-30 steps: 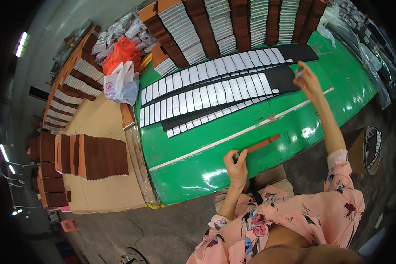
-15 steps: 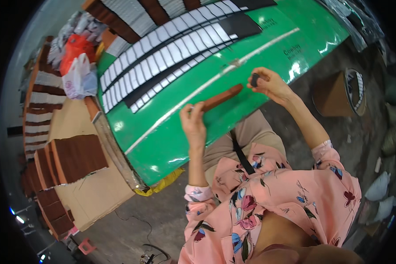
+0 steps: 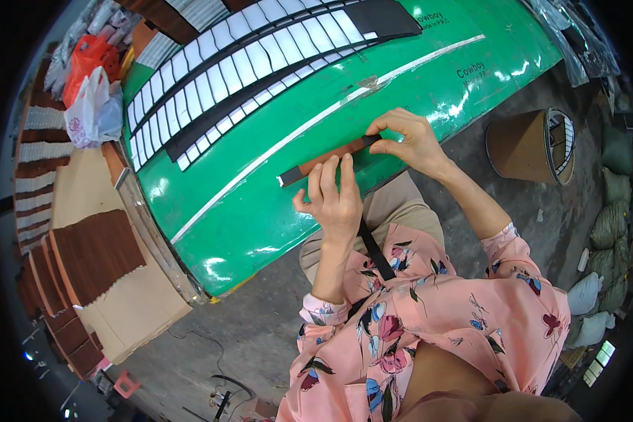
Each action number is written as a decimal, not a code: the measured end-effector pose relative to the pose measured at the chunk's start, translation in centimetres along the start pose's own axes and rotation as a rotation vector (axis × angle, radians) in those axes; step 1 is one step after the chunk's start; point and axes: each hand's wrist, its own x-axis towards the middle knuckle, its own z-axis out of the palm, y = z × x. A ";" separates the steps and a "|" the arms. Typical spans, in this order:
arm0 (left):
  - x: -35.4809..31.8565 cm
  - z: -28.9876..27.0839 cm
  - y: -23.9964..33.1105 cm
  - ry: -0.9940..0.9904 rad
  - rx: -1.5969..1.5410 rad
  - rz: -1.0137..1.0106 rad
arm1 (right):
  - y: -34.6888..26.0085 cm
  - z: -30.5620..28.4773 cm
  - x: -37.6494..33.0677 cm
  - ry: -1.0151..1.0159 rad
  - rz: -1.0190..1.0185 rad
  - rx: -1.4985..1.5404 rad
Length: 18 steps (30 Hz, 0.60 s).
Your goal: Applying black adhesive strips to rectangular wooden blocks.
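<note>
Pinching brown strip (image 3: 330, 156), both grips shut: L hand (image 3: 334, 197), R hand (image 3: 409, 141); white strips (image 3: 239, 70) beyond.

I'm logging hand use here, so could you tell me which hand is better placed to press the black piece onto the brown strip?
Probably the right hand: its fingertips already pinch the black piece at the brown strip end.

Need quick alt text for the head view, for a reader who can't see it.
Both hands, left hand and right hand, hold a brown strip with black ends over a green table. Rows of white strips lie farther back.
</note>
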 end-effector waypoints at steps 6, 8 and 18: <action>-0.6 2.4 0.6 -0.050 -0.043 -0.136 | 0.4 0.4 0.9 0.006 -0.103 -0.090; -0.7 2.7 0.4 -0.016 -0.016 -0.090 | 0.3 0.3 0.9 -0.017 -0.093 -0.102; -0.7 2.6 0.3 -0.031 -0.030 -0.090 | 0.7 0.9 0.9 -0.034 -0.111 -0.073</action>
